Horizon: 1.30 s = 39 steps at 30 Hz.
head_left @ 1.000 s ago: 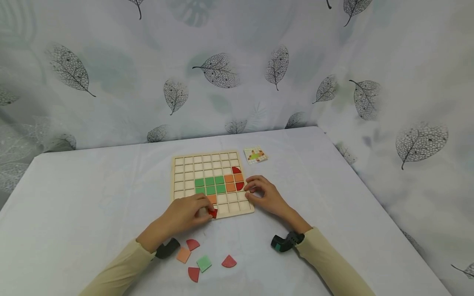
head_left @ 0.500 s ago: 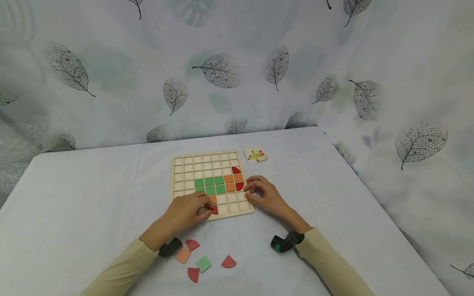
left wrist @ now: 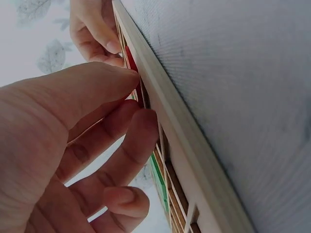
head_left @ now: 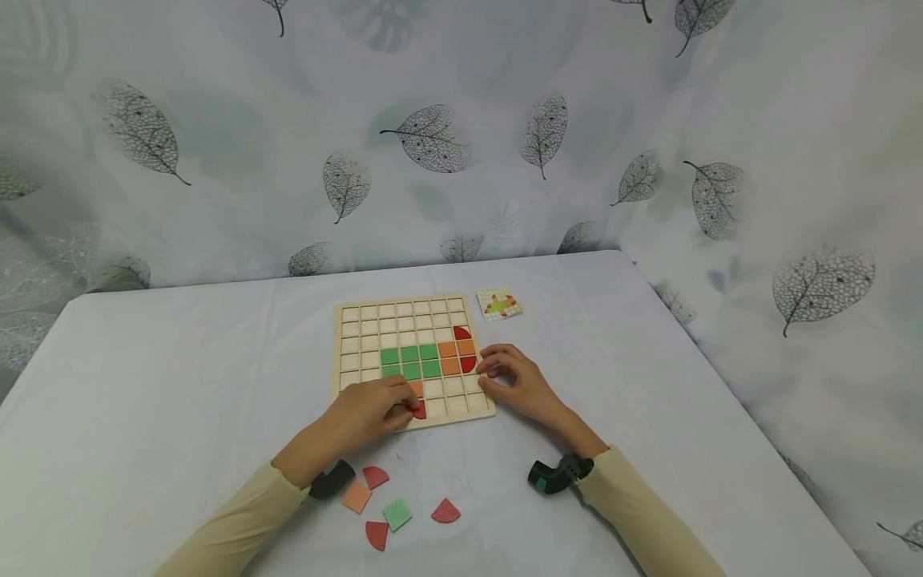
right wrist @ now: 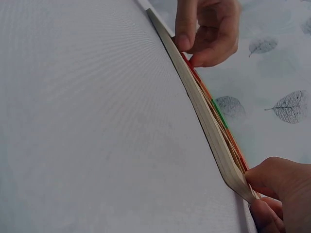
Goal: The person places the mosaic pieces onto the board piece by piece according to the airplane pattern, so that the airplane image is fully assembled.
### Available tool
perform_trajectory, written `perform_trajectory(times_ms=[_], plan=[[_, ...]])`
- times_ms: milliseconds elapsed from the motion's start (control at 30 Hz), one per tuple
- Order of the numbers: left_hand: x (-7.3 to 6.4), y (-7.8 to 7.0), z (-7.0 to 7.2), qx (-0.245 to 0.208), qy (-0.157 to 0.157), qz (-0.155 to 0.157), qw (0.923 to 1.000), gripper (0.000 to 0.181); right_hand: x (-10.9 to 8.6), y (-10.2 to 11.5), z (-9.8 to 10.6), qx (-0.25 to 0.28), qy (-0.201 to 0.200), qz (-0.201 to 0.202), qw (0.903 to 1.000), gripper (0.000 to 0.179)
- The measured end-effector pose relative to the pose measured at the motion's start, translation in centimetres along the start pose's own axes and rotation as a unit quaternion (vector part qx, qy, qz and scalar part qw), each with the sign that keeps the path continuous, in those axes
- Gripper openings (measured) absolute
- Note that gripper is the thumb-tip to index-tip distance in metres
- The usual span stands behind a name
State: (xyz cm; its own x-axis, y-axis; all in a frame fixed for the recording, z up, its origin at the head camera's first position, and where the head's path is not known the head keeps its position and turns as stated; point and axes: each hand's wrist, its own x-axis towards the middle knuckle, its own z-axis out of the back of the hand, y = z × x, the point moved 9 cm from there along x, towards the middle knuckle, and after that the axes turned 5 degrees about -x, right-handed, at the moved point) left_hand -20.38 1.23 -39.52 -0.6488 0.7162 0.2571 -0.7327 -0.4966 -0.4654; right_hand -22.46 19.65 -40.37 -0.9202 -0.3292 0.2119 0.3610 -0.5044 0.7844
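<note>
Grip at left [head_left: 366, 409] pinches a red tile [head_left: 420, 411] on gridded wood [head_left: 368, 328].

No words, numbers or brand names can be read in any of the three views. The small card [head_left: 499, 304] beside the far right corner of the board [head_left: 369, 328] bears a printed coloured figure on a grid; any lettering there would be too small to tell. The black wrist device [head_left: 554, 475] on the right shows a teal patch [head_left: 541, 484], its markings illegible.

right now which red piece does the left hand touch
The red piece in the nearest row of the board; others visible lie clear of the left hand.
</note>
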Motion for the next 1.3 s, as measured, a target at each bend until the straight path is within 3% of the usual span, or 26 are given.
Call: perform_trajectory(times_ms=[133,500,733,933,1300], plan=[[-0.1,0.0,0.1,0.007,0.0,0.001,1.0,0.009,0.0,0.0,0.0,0.004,-0.001,0.003,1.0,0.015],[-0.7,0.0,0.4,-0.009,0.04,0.03,0.9987,0.008,0.1,0.1,0.1,-0.003,-0.004,0.0,1.0,0.015],[-1.6,-0.7,0.5,-0.01,0.035,-0.006,0.9993,0.005,0.0,0.2,0.1,-0.003,-0.002,-0.003,1.0,0.015],[-2.3,-1.2,0.8,-0.019,0.04,-0.019,0.9988,0.006,0.0,0.3,0.1,-0.005,-0.003,-0.001,1.0,0.015],[-4.3,-1.2,1.4,-0.025,0.071,0.015,0.997,0.004,0.0,0.4,0.1,0.0,-0.006,0.007,1.0,0.015]])
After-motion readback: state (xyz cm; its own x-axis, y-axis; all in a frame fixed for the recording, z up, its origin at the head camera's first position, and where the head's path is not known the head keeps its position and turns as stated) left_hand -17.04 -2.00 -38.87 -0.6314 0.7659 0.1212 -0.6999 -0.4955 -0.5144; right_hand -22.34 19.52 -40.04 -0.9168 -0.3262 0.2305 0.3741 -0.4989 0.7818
